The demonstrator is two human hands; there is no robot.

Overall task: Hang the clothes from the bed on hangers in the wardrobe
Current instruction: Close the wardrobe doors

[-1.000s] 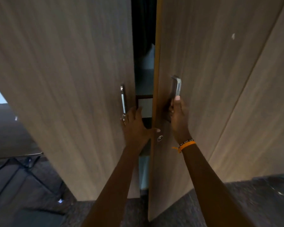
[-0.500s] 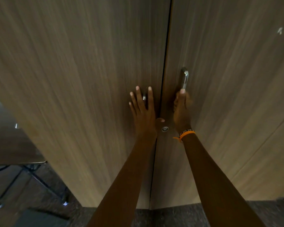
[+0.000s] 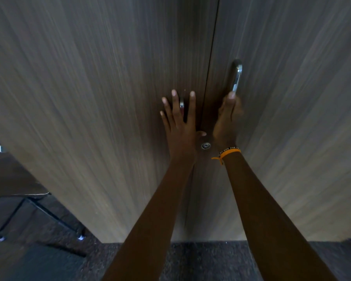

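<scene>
No legible text anywhere.

Two wardrobe doors [image 3: 109, 98] are seen, two metal handles [image 3: 237, 78], one keyhole [image 3: 205, 146], two hands [image 3: 180, 126], and one orange wristband [image 3: 229, 152].

Both wardrobe doors, left door [image 3: 89, 98] and right door [image 3: 292, 118], sit flush; only a hairline seam [image 3: 212, 57] between them, too narrow for any finger. Interior fully blocked. Left hand [image 3: 180, 122] lies flat on the left door over its handle [image 3: 181, 104], covering most of it. Right hand [image 3: 227, 118] grips the lower end of the right handle [image 3: 237, 76]; upper part bare. Lock [image 3: 206, 146] sits between the wrists. Open floor [image 3: 201, 260] below; table legs [image 3: 49, 216] stand far left.
</scene>
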